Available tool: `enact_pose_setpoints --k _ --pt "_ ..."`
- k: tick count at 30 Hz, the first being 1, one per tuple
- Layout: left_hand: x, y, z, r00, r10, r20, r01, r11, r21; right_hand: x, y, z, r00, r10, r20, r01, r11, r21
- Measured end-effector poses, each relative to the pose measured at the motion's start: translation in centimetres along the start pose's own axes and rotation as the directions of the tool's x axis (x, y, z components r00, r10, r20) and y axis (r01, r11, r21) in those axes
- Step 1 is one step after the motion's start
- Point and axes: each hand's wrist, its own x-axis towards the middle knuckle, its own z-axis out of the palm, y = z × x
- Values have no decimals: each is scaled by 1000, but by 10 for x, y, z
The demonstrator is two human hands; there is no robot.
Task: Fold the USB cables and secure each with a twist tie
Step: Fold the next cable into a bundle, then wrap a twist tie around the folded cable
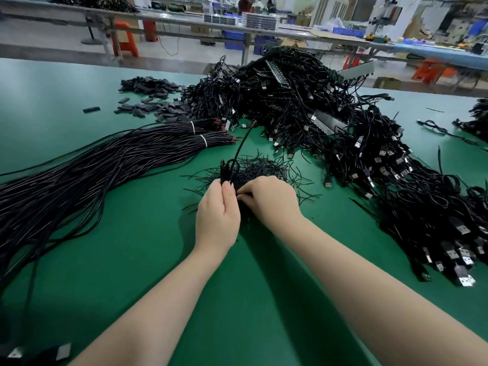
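My left hand (217, 215) grips a folded black USB cable (226, 171) upright over the green table (184, 273); one loose cable end (244, 138) rises from the bundle towards the far side. My right hand (266, 199) is pressed against the left, its fingers curled and pinching at the bundle's middle; what it pinches is hidden. Just behind my hands lies a loose heap of thin black twist ties (258, 167).
A long sheaf of unfolded black cables (87, 167), bound with white ties, stretches across the left. A big pile of folded USB cables (369, 154) fills the right and far side. Small black sleeves (150, 99) lie scattered at the far left.
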Motion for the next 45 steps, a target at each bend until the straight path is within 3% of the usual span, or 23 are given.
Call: enact_pose_setpoints --k 3,6,9,11,12,15,23,25,29,31,33,34,35,36,37,38,39,42,45 --pt "1 -1 0 1000 -9 -9 9 1000 -27 0 -1 -5 999 48 -11 -47 998 42" --pt "1 -3 1 1000 -11 -15 11 999 -31 -3 6 -13 981 193 27 -192 933 303" --pt "0 -3 0 1000 7 5 -7 1000 -4 -6 17 -27 925 378 38 -300 665 684" --pt "-1 -3 -1 999 31 19 -31 999 27 -12 25 -41 885 460 73 -278 397 875" --pt "-2 -2 -1 999 44 23 -45 998 47 -17 28 -46 883 466 60 -239 335 912" --pt "-4 1 -1 994 90 58 -95 990 101 -34 34 -50 903 426 -50 -143 410 901" --pt "-9 6 2 970 169 175 -215 933 288 -69 33 -34 877 467 -118 -141 484 863" --pt "-9 6 2 966 182 182 -232 923 307 -70 27 -35 898 415 -146 -87 492 866" --pt "-8 7 2 968 177 176 -223 930 291 -72 16 -39 927 254 -275 34 675 737" --pt "-6 6 2 976 157 149 -190 950 248 -73 12 -46 934 247 -258 14 697 717" --pt "-4 4 2 985 129 114 -149 970 192 -77 12 -58 979 182 -96 -69 731 679" --pt "-4 3 1 989 113 93 -128 978 165 -82 13 -64 993 76 91 -117 758 642" --pt "-3 2 2 992 101 70 -110 983 145 -89 12 -70 940 -61 335 -171 767 618" --pt "-2 1 2 994 93 51 -99 986 133 -97 9 -74 802 -192 565 -234 770 594" --pt "-2 1 2 995 91 36 -95 987 127 -104 5 -76 653 -272 707 -290 772 566" --pt "-2 0 2 995 92 28 -94 988 123 -110 3 -75 580 -291 760 -309 785 537" --pt "-2 0 3 995 94 28 -97 988 122 -112 2 -72 605 -260 753 -296 805 515" --pt "-2 0 3 995 95 41 -99 988 116 -99 5 -63 861 -32 507 -212 885 415" --pt "-3 0 1 995 85 58 -92 989 113 -81 13 -55 945 70 319 -178 929 324"
